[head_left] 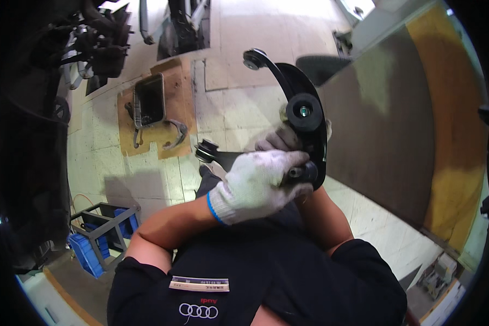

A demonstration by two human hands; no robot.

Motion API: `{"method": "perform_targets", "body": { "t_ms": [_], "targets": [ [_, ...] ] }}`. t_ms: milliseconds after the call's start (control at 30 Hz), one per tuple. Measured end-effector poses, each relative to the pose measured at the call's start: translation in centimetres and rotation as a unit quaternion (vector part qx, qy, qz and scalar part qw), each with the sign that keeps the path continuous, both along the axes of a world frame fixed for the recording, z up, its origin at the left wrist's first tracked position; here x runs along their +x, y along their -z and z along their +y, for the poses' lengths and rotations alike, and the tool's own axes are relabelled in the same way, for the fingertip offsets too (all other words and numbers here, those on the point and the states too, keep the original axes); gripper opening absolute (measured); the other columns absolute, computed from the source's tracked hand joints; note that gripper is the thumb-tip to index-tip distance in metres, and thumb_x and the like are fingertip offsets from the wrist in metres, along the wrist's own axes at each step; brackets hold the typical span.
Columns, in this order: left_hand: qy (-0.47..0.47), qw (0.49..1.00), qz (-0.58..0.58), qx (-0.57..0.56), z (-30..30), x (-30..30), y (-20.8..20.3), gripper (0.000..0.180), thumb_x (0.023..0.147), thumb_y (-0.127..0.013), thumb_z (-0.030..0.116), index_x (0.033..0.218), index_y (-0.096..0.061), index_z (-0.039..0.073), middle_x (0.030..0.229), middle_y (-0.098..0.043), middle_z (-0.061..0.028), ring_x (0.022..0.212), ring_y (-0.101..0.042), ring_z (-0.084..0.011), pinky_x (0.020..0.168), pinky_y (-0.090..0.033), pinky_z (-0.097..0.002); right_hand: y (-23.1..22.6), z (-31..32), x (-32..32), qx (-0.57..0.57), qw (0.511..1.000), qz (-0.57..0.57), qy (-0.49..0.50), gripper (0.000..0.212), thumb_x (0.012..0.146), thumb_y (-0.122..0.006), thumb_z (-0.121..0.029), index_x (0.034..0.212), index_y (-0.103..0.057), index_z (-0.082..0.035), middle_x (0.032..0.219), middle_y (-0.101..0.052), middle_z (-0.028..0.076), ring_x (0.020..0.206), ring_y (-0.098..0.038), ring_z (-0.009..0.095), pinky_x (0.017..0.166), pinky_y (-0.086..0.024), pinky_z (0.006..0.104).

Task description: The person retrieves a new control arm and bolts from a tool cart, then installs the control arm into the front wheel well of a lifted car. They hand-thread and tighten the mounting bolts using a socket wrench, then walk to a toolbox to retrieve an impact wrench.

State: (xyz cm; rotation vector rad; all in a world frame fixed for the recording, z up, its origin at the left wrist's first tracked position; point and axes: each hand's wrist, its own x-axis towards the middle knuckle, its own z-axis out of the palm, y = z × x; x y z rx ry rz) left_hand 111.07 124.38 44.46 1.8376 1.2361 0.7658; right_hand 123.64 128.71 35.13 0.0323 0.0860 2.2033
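Held up in front of my chest is a black car suspension control arm [318, 146], curved, with a large round rubber bushing [303, 112] on it. Smaller bushings stand at its far end and at the tip of its left branch. My left hand [258, 185], in a white knit glove with a blue cuff edge, closes around a cylindrical mount near the lower end of the part. From behind the part, my right hand [280, 138], in a dirtier glove, grips it below the large bushing. The control arm hides much of that hand.
On the floor ahead, a metal drain pan [149, 100] stands on a cardboard sheet [180, 92] with curved metal parts beside it. Dark vehicle parts [98, 46] hang at upper left. A metal-framed cart [100, 223] with blue bins is at lower left; a large brown panel [386, 125] is at right.
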Motion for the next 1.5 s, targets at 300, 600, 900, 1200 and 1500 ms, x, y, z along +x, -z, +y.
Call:
{"method": "perform_targets", "body": {
  "t_ms": [300,600,900,1200,1500],
  "targets": [
    [-0.22,0.946,-0.176,-0.159,-0.9,-11.4,1.6,0.045,0.085,-0.064,-0.001,0.13,-0.065,-0.003,0.089,-0.069,-0.0063,0.07,-0.06,-0.0088,0.066,-0.052,-0.0246,-1.3,9.3,-4.7,0.225,0.969,-0.061,-0.084,0.052,0.091,-0.056,-0.068,0.093,-0.06,-0.016,0.065,-0.049,-0.01,0.058,-0.045,0.009,0.072,-0.037,0.0321],
    [-0.366,0.792,-0.381,-0.305,5.2,-17.0,11.9,0.037,0.102,-0.056,0.008,0.138,-0.056,-0.002,0.111,-0.073,-0.0162,0.095,-0.072,-0.0217,0.085,-0.059,-0.0325,-5.5,18.1,-8.1,0.191,0.963,-0.156,-0.112,0.064,0.081,-0.078,-0.034,0.128,-0.058,0.004,0.091,-0.063,0.015,0.072,-0.06,0.023,0.066,-0.048,0.0388],
    [-0.298,0.712,-0.558,-0.304,13.6,-17.1,14.6,0.033,0.101,-0.066,0.008,0.133,-0.064,0.002,0.096,-0.069,-0.004,0.082,-0.069,-0.0125,0.076,-0.059,-0.0278,-6.9,31.1,-11.3,0.382,0.796,-0.346,-0.317,0.071,0.054,-0.087,-0.019,0.115,-0.069,0.011,0.099,-0.075,0.018,0.087,-0.073,0.022,0.079,-0.059,0.0334],
    [-0.543,0.513,-0.652,-0.134,20.2,-15.7,14.5,0.013,0.1,-0.061,0.013,0.11,-0.064,0.005,0.075,-0.056,-0.0012,0.054,-0.043,-0.008,0.05,-0.036,-0.025,-10.6,50.3,-15.4,0.703,0.357,-0.442,-0.426,0.051,0.075,-0.085,-0.034,0.117,-0.077,-0.006,0.095,-0.077,0.007,0.085,-0.071,0.015,0.081,-0.055,0.0301],
    [-0.61,0.46,-0.639,-0.087,23.7,-13.3,14.7,0.013,0.101,-0.06,0.011,0.109,-0.066,0.003,0.082,-0.063,-0.0038,0.055,-0.042,-0.0095,0.05,-0.035,-0.026,-10.7,59.5,-21.1,0.58,0.449,-0.545,-0.405,0.04,0.072,-0.08,-0.03,0.1,-0.08,-0.002,0.075,-0.073,0.004,0.062,-0.067,0.014,0.063,-0.055,0.0293]
  ]
}}
